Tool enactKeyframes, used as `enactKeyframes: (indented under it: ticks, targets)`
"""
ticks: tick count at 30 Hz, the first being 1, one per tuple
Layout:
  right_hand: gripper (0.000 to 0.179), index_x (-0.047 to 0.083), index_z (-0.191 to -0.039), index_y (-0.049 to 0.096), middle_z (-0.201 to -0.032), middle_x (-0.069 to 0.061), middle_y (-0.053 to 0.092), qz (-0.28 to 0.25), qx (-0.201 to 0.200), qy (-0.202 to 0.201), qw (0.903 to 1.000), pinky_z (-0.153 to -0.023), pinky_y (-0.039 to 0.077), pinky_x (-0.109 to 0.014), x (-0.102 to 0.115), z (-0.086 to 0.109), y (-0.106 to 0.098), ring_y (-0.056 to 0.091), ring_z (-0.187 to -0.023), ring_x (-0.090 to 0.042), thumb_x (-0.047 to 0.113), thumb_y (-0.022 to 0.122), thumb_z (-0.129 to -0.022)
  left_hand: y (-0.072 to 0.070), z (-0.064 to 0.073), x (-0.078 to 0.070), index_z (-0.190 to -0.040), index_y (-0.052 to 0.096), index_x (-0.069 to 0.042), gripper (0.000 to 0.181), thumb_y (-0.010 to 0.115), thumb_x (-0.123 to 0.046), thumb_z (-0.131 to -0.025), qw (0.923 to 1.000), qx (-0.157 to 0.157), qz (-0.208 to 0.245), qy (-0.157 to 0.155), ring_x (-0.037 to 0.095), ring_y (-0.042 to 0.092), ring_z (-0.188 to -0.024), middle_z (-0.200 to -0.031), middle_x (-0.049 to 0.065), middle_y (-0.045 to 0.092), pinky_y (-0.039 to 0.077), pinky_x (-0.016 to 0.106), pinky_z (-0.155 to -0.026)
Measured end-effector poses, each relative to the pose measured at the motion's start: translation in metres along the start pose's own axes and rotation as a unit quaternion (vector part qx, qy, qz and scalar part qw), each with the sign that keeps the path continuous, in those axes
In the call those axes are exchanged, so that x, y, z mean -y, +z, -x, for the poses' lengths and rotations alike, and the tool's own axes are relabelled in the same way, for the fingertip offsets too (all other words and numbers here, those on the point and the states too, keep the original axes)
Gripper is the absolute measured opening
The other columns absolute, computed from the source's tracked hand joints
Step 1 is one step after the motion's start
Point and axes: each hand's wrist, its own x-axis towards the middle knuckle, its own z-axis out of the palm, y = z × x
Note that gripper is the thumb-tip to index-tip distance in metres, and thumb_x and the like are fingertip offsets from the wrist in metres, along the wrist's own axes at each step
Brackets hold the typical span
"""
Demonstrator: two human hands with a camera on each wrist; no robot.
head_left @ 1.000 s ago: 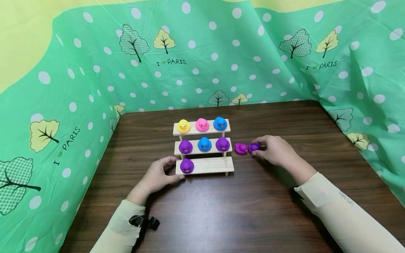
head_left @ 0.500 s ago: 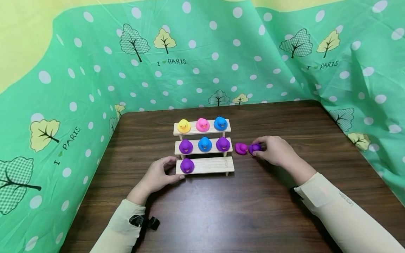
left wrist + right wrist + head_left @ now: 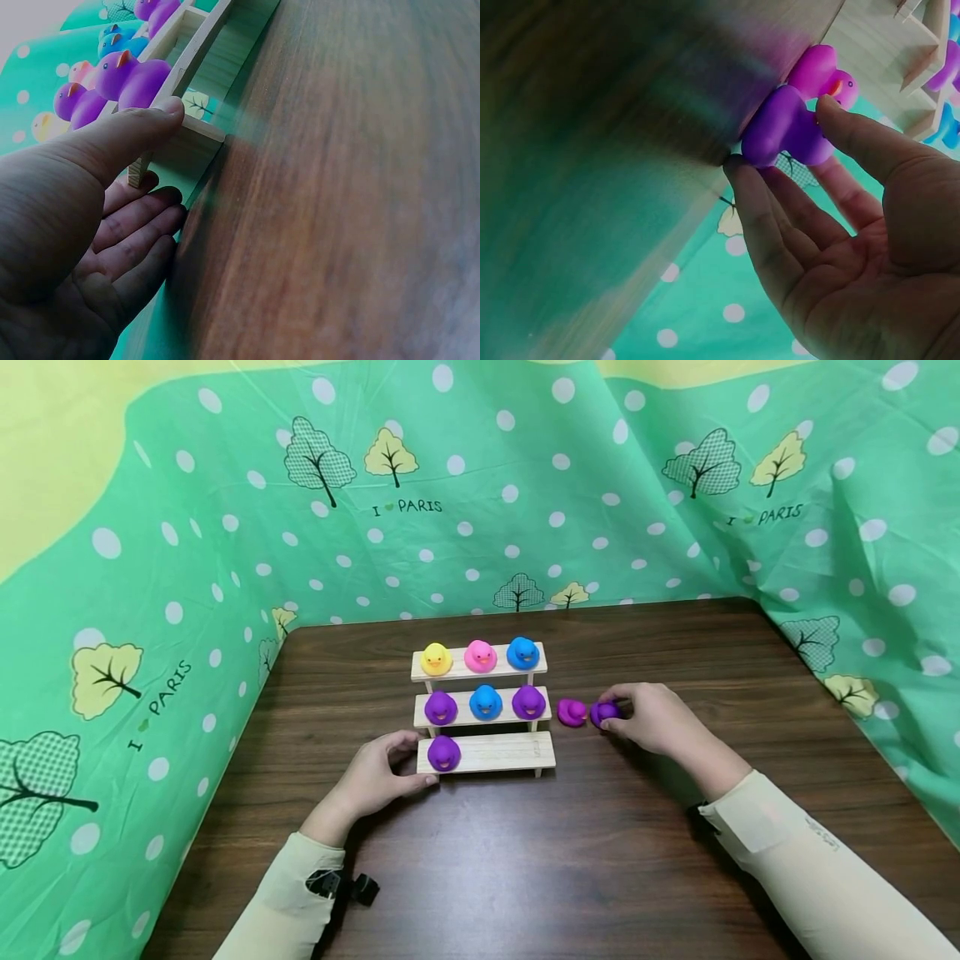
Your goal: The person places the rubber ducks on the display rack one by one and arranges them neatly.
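Observation:
A three-tier wooden display stand point(image 3: 495, 753) stands mid-table in the head view. Its lowest step bears one purple rubber duck point(image 3: 444, 753) at the left end. My left hand point(image 3: 375, 781) holds that end of the step, thumb at the front, as the left wrist view shows with the thumb near the stand's edge point(image 3: 202, 46). To the right of the stand, my right hand point(image 3: 658, 720) pinches a purple rubber duck point(image 3: 776, 127) between thumb and fingers, low at the tabletop. A magenta rubber duck point(image 3: 572, 712) sits just left of it, close to the stand.
The middle step carries a purple duck point(image 3: 440, 708), a blue duck point(image 3: 486, 702) and another purple duck point(image 3: 528, 702). On the top step are a yellow duck point(image 3: 436, 659), a pink duck point(image 3: 480, 656) and a blue duck point(image 3: 522, 653). Green patterned cloth point(image 3: 465, 552) surrounds the dark table point(image 3: 480, 877).
The purple duck in my right hand has shifted very slightly to the right. My left hand keeps its place on the stand.

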Motion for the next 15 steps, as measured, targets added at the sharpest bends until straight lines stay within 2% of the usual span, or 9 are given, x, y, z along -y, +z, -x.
enactKeyframes:
  ticks: [8,15]
  targets:
    - [0.033,0.009,-0.123,0.074,-0.112,-0.014,0.075,-0.023,-0.012,-0.005,0.9997,-0.084,0.053,-0.048,0.0014,0.0023,-0.0013,0.068,-0.102,-0.032,0.023,0.080,-0.094,-0.0004,0.0004,-0.0005,-0.122,0.070,-0.009,0.054,0.096,-0.026,-0.077,1.0000,0.005,0.004,-0.002,0.024,0.069,-0.116,-0.121,0.004,0.073,0.054,0.045,-0.105]
    - [0.033,0.010,-0.124,0.074,-0.114,-0.014,0.074,-0.041,-0.024,-0.014,0.9988,-0.086,0.053,-0.049,0.0051,0.0076,-0.0049,0.070,-0.106,-0.033,0.023,0.079,-0.095,-0.0004,0.0006,-0.0012,-0.121,0.070,-0.010,0.054,0.097,-0.027,-0.077,1.0000,0.002,0.005,-0.002,0.024,0.069,-0.116,-0.121,0.004,0.073,0.054,0.045,-0.105]
